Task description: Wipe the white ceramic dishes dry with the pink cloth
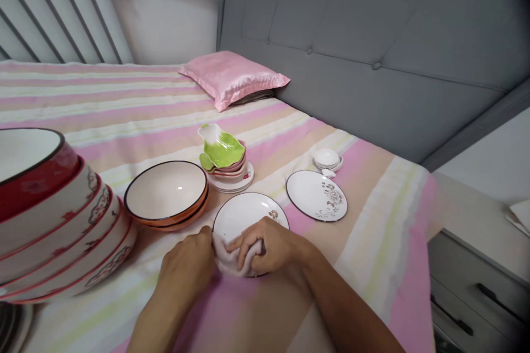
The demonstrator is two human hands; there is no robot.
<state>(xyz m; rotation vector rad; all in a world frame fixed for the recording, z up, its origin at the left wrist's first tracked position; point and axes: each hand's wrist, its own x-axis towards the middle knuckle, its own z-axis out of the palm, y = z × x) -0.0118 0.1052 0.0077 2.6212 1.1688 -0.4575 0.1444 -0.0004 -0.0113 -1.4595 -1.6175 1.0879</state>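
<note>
Here's the white plate [244, 212], lying on the striped bedspread [372, 187] right in front of the person, dark line round its rim, a brown flower showing near the far right edge. Over its near part sits a bunched pale cloth [232, 259], and the right hand [271, 245] is on it, fingers curled, gripping the cloth against the plate. The left hand [188, 256] is at the left side, fingers closed on the rim; their tips are partly hidden.

Just beyond, to the right, a flowered plate [310, 196] lies face up, grey blooms down its right side, and right behind it sit small white dishes [326, 158], nested. Straight behind the white plate, a green-and-white leaf-shaped dish [223, 150] tops a little pile, with saucers [244, 181] at the bottom.

Over to the left now: two orange bowls [169, 190], one inside the other, cream within. Further left, a tall stack of bowls [70, 226], the top one deep red, leaning a touch and cut by the frame. Below it, a dark ringed dish [12, 325] peeks in at the corner.

Out at the back, a shiny pink pillow [234, 74], a grey padded headboard [351, 22], a radiator [53, 11] far left, and a drawer unit [467, 276] on the right.
</note>
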